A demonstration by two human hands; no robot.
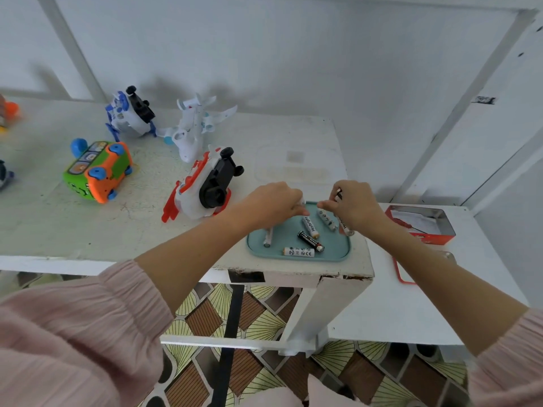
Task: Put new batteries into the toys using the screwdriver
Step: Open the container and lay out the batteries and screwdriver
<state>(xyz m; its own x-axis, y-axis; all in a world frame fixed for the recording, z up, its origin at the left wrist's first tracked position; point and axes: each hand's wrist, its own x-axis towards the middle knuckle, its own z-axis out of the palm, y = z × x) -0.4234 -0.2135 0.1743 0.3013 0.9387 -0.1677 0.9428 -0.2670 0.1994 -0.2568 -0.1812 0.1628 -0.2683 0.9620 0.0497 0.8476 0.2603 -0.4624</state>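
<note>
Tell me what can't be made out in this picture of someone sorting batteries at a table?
- Head view: whatever the left hand holds is hidden by its curled fingers.
- The right hand covers most of the batteries it grips.
- Toys at the left edge are cut off by the frame.
- Print on the batteries in the teal tray is too small to read fully.
- The red tin wall hides part of its contents.
</note>
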